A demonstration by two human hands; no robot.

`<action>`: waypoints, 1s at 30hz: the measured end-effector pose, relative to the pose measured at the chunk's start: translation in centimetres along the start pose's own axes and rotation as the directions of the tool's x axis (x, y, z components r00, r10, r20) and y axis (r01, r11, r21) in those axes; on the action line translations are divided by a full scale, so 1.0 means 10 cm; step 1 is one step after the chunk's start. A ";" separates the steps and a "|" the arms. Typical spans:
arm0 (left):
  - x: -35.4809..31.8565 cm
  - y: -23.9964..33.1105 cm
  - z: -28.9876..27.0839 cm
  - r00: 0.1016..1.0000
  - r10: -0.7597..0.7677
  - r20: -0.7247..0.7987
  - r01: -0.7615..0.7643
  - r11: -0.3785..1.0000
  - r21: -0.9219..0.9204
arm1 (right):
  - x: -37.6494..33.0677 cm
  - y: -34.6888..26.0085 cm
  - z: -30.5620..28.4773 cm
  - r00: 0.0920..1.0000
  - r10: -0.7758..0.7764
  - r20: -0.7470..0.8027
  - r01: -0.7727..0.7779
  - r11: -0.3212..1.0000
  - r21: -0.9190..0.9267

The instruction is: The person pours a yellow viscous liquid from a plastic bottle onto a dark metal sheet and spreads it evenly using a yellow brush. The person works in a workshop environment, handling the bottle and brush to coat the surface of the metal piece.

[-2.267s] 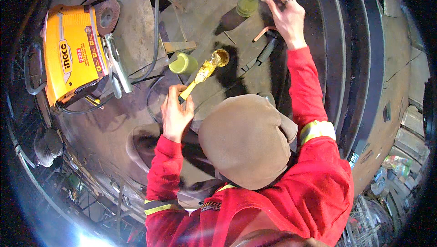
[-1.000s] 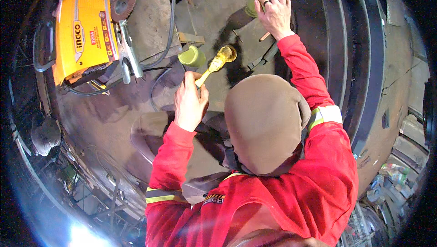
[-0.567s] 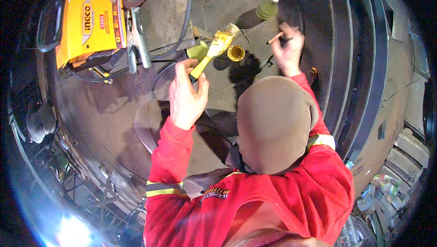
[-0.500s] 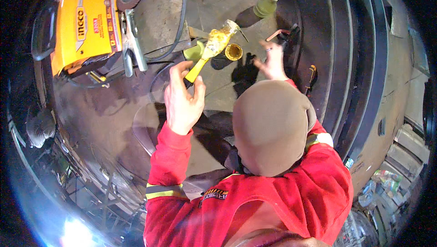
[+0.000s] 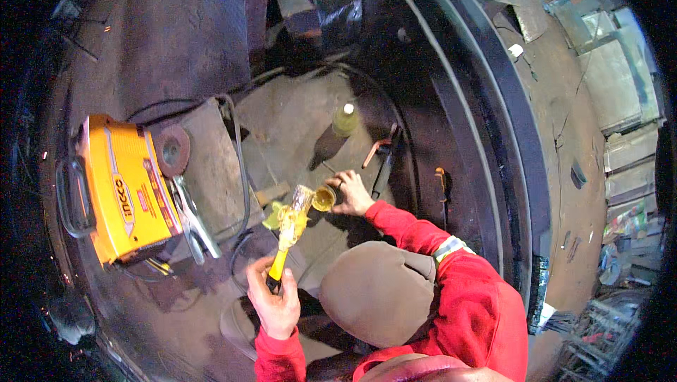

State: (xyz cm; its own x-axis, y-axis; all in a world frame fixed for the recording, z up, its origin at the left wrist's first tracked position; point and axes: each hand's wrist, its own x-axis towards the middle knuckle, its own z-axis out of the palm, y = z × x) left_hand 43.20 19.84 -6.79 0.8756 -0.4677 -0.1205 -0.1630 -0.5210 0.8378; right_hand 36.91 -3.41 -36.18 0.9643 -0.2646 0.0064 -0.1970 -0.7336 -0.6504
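My left hand (image 5: pixel 275 304) grips the black end of a yellow-handled paintbrush (image 5: pixel 284 244), whose upper part is thickly caked in yellow paint. Its tip points away from me and comes close to the mouth of a small round cup (image 5: pixel 324 199) with yellow paint inside. The fingers of my right hand (image 5: pixel 354 194) are closed round the right side of that cup. Whether the cup is off the ground I cannot tell. A pale yellow-green object (image 5: pixel 272 217) lies partly hidden behind the brush.
Left stands a yellow-orange welding machine (image 5: pixel 130 192), beside a flap disc (image 5: pixel 173 151) and metal clamp (image 5: pixel 190 220). Ahead are a greenish bottle (image 5: pixel 345 122) and a copper-coloured bent piece (image 5: pixel 371 153). An orange-handled tool (image 5: pixel 442 181) and long steel beams (image 5: pixel 486 114) are right. Brown rounded cloth (image 5: pixel 377 294) fills the near middle.
My right hand, open and apart before, has come to the cup and closed on it. The brush tip and cup are close together. The whole view has shifted.
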 end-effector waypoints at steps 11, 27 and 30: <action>0.10 0.11 0.12 1.000 0.008 -0.023 -0.009 0.999 -0.043 | -0.02 -0.18 0.08 0.976 0.041 -0.214 -0.005 0.986 0.165; 0.20 2.05 -0.02 0.922 -0.371 0.109 0.383 0.915 -0.127 | -0.90 -1.72 -3.87 0.793 0.562 -0.236 -0.164 0.569 0.806; 0.27 2.68 0.10 0.931 -0.296 0.213 0.286 0.955 0.077 | -1.33 -1.82 -4.52 0.728 0.665 -0.167 -0.249 0.484 0.839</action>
State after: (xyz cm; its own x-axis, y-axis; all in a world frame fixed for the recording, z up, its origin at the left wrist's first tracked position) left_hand 40.73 3.95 14.79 0.7665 -0.4334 -0.4740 0.0603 -0.6862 0.7249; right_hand 19.65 -14.86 9.93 0.5414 -0.7851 -0.3008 -0.1870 0.2364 -0.9535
